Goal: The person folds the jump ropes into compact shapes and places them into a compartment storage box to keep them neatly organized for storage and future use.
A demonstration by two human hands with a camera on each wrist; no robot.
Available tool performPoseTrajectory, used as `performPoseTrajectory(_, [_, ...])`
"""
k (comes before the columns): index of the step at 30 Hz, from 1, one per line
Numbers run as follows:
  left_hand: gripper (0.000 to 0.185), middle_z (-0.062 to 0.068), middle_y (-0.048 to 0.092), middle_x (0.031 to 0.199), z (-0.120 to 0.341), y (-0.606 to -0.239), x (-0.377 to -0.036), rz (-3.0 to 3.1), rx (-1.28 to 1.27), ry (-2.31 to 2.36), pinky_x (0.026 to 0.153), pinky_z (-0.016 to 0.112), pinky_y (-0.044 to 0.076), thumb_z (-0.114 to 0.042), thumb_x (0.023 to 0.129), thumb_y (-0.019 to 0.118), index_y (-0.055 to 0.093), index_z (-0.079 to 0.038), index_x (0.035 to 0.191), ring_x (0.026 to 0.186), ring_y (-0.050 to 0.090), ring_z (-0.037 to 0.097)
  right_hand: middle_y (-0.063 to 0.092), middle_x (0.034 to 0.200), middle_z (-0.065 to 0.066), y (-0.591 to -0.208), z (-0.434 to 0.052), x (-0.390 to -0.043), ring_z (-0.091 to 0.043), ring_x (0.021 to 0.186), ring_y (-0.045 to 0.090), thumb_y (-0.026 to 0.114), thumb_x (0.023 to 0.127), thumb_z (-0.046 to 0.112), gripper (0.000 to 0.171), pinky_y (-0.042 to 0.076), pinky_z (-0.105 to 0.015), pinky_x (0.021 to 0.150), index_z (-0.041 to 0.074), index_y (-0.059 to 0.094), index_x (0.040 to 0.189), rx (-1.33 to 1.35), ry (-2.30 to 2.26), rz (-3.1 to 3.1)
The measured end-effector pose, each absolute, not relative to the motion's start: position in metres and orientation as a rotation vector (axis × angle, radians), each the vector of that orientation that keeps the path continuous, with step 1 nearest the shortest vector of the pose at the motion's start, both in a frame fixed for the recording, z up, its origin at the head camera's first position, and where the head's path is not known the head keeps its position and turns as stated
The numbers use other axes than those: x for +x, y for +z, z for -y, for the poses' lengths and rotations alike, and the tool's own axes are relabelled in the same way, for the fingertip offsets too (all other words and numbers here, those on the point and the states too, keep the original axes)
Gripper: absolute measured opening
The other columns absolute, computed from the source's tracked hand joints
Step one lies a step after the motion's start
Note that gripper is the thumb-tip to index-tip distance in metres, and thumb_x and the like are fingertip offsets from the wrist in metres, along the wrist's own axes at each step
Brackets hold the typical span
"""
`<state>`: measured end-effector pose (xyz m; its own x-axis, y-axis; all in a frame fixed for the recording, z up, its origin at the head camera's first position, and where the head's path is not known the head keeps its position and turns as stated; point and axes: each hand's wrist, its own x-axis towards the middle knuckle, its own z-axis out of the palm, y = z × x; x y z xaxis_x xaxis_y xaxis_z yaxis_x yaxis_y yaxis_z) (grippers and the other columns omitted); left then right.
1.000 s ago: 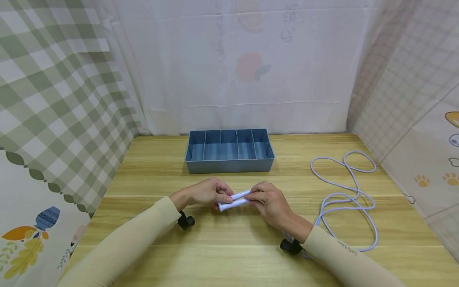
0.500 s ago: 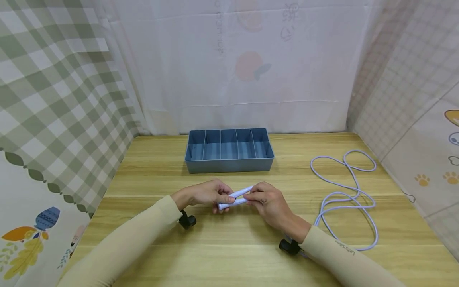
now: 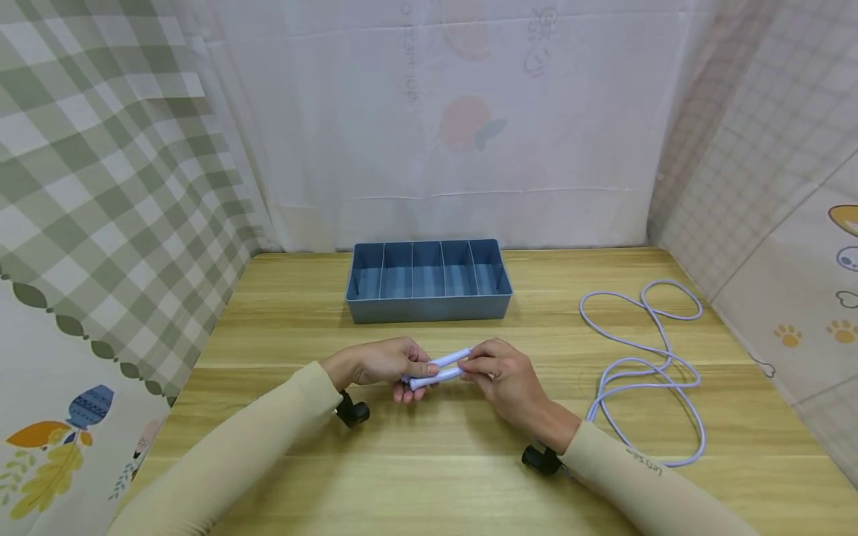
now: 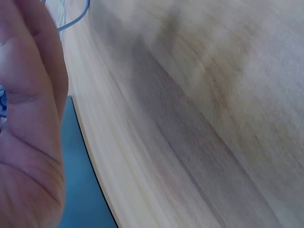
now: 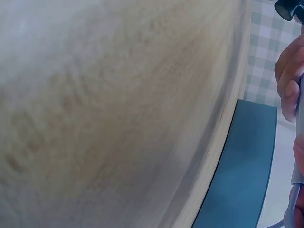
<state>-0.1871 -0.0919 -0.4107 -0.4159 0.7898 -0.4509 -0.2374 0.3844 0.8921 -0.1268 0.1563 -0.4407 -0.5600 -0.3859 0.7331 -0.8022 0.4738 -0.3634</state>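
Two pale lilac jump-rope handles point(image 3: 439, 369) lie side by side between a person's hands above the middle of a wooden counter point(image 3: 429, 476), their long axes running nearly level from left to right, the right ends tipped slightly away from the person. The left hand point(image 3: 387, 363) curls its fingers point(image 3: 410, 369) round the left ends, thumb on top; the right hand point(image 3: 504, 376) pinches the right ends between thumb and fingertips. Both hands are equally close, each already on the handles, so neither has to reach.

The lilac rope point(image 3: 646, 368) trails from under the right wrist and sprawls in loose loops over the right side of the counter, well apart from the hands. It appears to join the handles, though the join is hidden behind the right hand. Straight ahead, beyond the handles and nearer the back curtain, sits a blue divided tray point(image 3: 429, 307) with five narrow compartments running front to back, their length roughly crosswise to the handles as held. Nothing lies between handles and tray; only bare wood separates them.

The wrist views add little: a blurred sweep of counter, a slice of blue tray wall point(image 5: 240, 171), and fingertips point(image 5: 289, 85) of the right hand against a grey handle.
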Motion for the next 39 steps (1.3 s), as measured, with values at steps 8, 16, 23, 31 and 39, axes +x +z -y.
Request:
performPoseTrajectory(8, [0.042,0.009,0.071,0.078,0.088,-0.409,-0.185,-1.569,0.514,1.267,0.046,0.02,0.045,-0.02,0.108,0.054,0.055,0.021,0.117,0.057,0.062,0.011,0.07,0.088,-0.006,-0.44,-0.157,-0.125,-0.021,0.084,0.066,0.092,0.068,-0.005,0.021,0.054,-0.023,0.077,0.004,0.082,0.084,0.998,0.972,2.143])
performPoseTrajectory(16, [0.044,0.004,0.065,0.072,0.087,-0.409,-0.184,-1.547,0.508,1.253,0.046,0.02,0.044,-0.02,0.109,0.052,0.054,0.023,0.117,0.055,0.057,0.009,0.068,0.086,-0.006,-0.44,-0.156,-0.126,-0.021,0.082,0.066,0.093,0.066,-0.004,0.021,0.054,-0.023,0.077,0.004,0.082,0.081,0.987,0.974,2.132])
performPoseTrajectory(23, [0.038,0.005,0.065,0.074,0.086,-0.412,-0.184,-1.565,0.517,1.237,0.046,0.021,0.042,-0.017,0.108,0.052,0.056,0.021,0.112,0.058,0.059,0.011,0.068,0.087,-0.005,-0.44,-0.156,-0.125,-0.02,0.084,0.065,0.094,0.065,-0.002,0.023,0.053,-0.024,0.078,0.006,0.08,0.081,0.974,0.964,2.153])
performPoseTrajectory(31, [0.033,0.004,0.058,0.071,0.088,-0.411,-0.183,-1.602,0.47,1.252,0.047,0.021,0.045,-0.014,0.108,0.051,0.057,0.018,0.11,0.056,0.055,0.01,0.065,0.098,-0.004,-0.435,-0.162,-0.125,-0.023,0.093,0.06,0.1,0.059,0.008,0.051,0.046,-0.037,0.082,0.006,0.071,0.101,0.858,0.844,2.264])
performPoseTrajectory(39, [0.033,0.003,0.056,0.072,0.096,-0.408,-0.185,-1.623,0.457,1.271,0.046,0.022,0.044,-0.015,0.109,0.05,0.057,0.017,0.11,0.057,0.052,0.01,0.069,0.121,-0.01,-0.431,-0.18,-0.127,-0.028,0.113,0.063,0.096,0.072,0.015,0.073,0.047,-0.051,0.099,0.004,0.059,0.133,0.73,0.982,2.607])
